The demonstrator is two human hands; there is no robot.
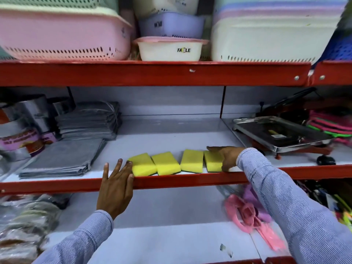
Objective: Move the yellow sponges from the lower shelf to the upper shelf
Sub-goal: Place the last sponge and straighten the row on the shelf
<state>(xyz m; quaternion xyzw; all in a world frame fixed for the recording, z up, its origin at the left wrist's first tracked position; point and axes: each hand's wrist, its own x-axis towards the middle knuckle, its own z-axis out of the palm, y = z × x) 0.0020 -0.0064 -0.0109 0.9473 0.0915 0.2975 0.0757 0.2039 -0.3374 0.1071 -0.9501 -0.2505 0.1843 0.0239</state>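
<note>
Several yellow sponges with green undersides lie in a row near the front edge of the white middle shelf (171, 138), behind its red rail. My left hand (116, 187) is spread flat, fingertips touching the left end of the leftmost sponge (142, 164). My right hand (228, 157) wraps the right end of the rightmost sponge (212, 161), thumb behind it and fingers at its front. Two more sponges (165, 165) (191, 161) sit between. The shelf below (162, 235) shows no sponges.
Stacks of grey cloths (62, 159) and metal tins (22, 121) stand left of the sponges. A steel tray (282, 134) sits at the right. Plastic baskets (62, 35) and a white tub (169, 49) fill the top shelf. A pink plastic item (247, 216) lies on the shelf below.
</note>
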